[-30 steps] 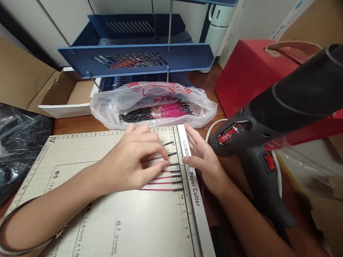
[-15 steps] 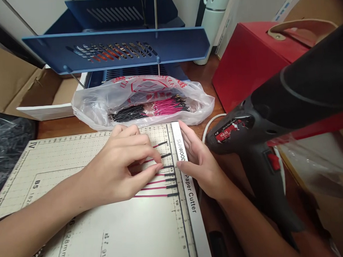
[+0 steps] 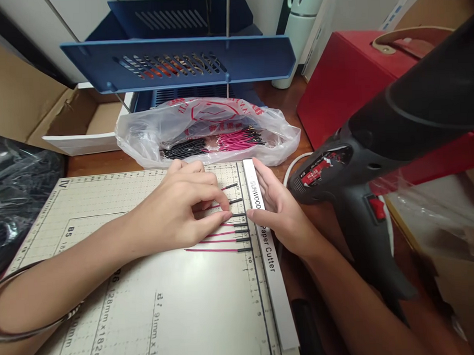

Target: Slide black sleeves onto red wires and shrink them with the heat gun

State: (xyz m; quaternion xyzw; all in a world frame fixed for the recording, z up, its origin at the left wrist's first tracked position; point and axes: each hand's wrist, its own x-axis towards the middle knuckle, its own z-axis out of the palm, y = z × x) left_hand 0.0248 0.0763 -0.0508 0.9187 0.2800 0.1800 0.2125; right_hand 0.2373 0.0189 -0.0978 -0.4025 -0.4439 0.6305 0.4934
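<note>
On the paper cutter's board [image 3: 211, 299], several red wires with black-sleeved ends [image 3: 218, 250] lie side by side, sleeves towards the metal strip [image 3: 266, 244]. My left hand [image 3: 191, 203] has thumb and forefinger pinched on one of these wires, close to its black sleeve [image 3: 238, 215]. The fingers cover much of the upper wires. My right hand [image 3: 280, 212] grips the board's right edge, its thumb over the strip beside the sleeve and its other fingers along the outer side.
Behind the board, a clear plastic bag [image 3: 141, 134] holds many black and red wires. A black heat gun [image 3: 338, 162] stands at the right before a red box [image 3: 327, 95]. A blue rack [image 3: 255, 61] and an open carton [image 3: 82, 145] are behind.
The whole view has shifted, so the board sits slightly higher and further right. Both hands keep nearly the same place on the board and the same grip.
</note>
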